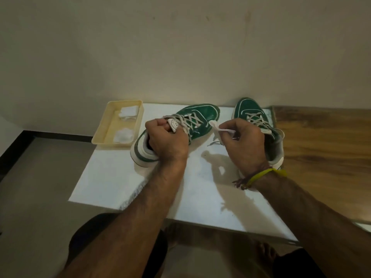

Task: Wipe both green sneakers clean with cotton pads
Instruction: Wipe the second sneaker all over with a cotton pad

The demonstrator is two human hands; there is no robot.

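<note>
Two green sneakers with white soles and laces stand on a white table [112,181]. My left hand [167,140] grips the tongue and collar of the left sneaker [202,115], which is tipped up off its heel. My right hand [244,141] pinches a white cotton pad [217,128] just beside that sneaker's side. The right sneaker [250,108] stands behind my right hand, its heel partly hidden by my wrist.
A cream plastic tray [104,129] at the table's back left holds folded white pads [129,111] and a cotton clump [124,135]. A wooden surface [321,149] adjoins the table on the right. A wall rises right behind the shoes.
</note>
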